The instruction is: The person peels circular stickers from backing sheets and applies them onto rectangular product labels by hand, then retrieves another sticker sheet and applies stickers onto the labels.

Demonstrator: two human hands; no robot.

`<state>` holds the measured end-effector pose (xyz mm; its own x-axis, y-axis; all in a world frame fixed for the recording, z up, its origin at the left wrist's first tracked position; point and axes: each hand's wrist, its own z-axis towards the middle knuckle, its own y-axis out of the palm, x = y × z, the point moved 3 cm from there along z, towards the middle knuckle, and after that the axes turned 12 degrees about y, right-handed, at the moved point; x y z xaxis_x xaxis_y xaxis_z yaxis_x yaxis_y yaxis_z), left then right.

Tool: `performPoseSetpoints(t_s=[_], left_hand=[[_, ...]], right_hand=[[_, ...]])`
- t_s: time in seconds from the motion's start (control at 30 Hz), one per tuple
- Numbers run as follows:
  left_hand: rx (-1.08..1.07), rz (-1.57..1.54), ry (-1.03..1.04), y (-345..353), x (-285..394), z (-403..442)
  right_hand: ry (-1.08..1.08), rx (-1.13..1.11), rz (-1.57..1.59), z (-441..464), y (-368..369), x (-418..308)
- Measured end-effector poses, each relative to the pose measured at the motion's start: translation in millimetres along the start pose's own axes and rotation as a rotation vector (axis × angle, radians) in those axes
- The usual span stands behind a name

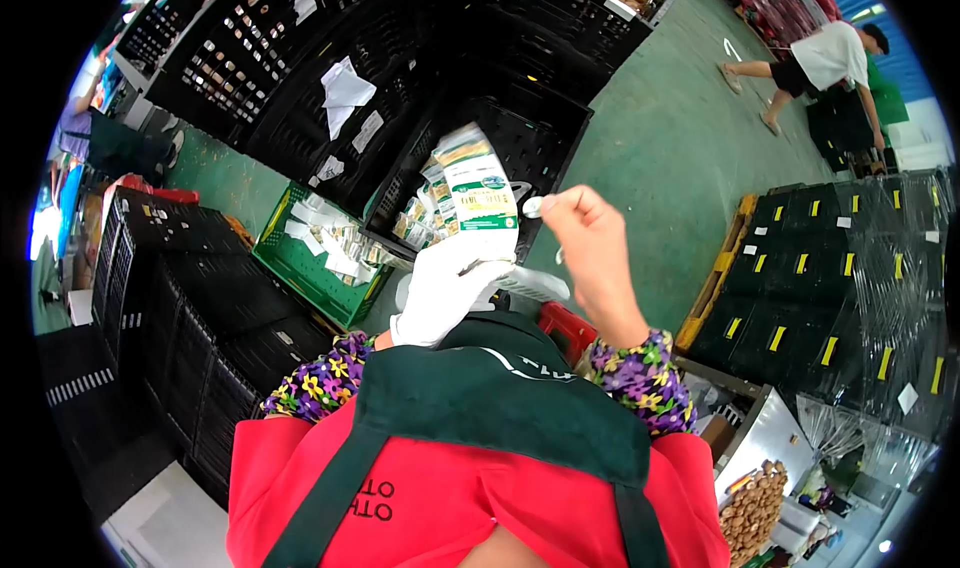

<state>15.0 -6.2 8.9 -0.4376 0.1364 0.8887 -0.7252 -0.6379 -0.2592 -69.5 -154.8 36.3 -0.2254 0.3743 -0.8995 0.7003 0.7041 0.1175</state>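
My left hand [440,286], in a white glove, grips a labelled packet [480,193] with green and white print, held upright over a black crate [545,133]. Similar packets [425,213] lie in that crate. My right hand [590,238] is bare and raised to the right of the packet. Its thumb and forefinger pinch a small white sticker [532,207]. Below my left hand, a pale perforated sheet or tray [535,283] shows in part.
A green crate [350,313] holds more packets and papers. Black crates stand stacked at left [200,308] and wrapped on a pallet at right [800,278]. One person [835,58] bends at the upper right; another [85,128] stands at far left. Brown items [755,513] lie at lower right.
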Motion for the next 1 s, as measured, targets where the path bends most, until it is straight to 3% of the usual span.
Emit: performPoseSetpoints(t_s=[0.17,0.23,0.27,0.33,0.4,0.47,0.5,0.53,0.6,0.67,0.73,0.77,0.83,1.0], left_hand=[[0.003,-0.039,-0.046,3.3,7.2,2.1],[0.067,-0.068,-0.018,5.7,9.1,1.1],[0.065,-0.070,-0.016,6.8,7.3,-1.1],[0.078,-0.019,0.005,4.4,2.3,-4.7],[0.049,-0.008,0.033,1.4,4.8,-1.5],[0.021,0.001,0.061,0.8,4.9,-0.2],[-0.068,0.047,0.176,2.6,4.5,-0.3],[-0.158,0.094,0.292,4.6,5.9,0.0],[-0.172,0.125,0.334,4.1,8.3,-2.1],[-0.448,0.468,0.130,6.1,-2.6,-13.7],[-0.394,0.337,0.244,8.4,-5.7,-14.3],[-0.288,0.190,0.124,7.7,-7.6,-15.2],[-0.095,0.033,-0.030,4.4,-11.2,-15.5],[-0.026,0.079,-0.050,-1.0,-0.7,-6.5]], right_hand=[[-0.008,-0.032,-0.022,-0.5,12.3,18.5],[-0.110,0.101,-0.389,-0.5,9.5,19.5],[-0.111,0.104,-0.389,-1.3,6.9,17.3],[-0.160,0.295,-0.825,-4.5,-2.2,5.6],[-0.042,0.214,-0.759,1.7,-7.3,7.6],[-0.030,-0.191,-0.170,8.3,0.2,21.3],[0.105,-0.330,-0.215,6.4,4.3,17.4],[0.101,-0.327,-0.211,8.3,5.4,9.7],[-0.066,-0.142,-0.133,18.2,2.2,-12.1],[-0.091,-0.071,-0.025,34.6,-11.3,-30.0],[-0.056,-0.057,0.025,42.5,-24.1,-31.2],[-0.059,-0.062,0.022,41.9,-22.0,-28.1],[-0.017,0.172,0.085,21.3,-13.4,-23.3],[-0.179,-0.032,0.040,-2.3,14.0,5.9]])
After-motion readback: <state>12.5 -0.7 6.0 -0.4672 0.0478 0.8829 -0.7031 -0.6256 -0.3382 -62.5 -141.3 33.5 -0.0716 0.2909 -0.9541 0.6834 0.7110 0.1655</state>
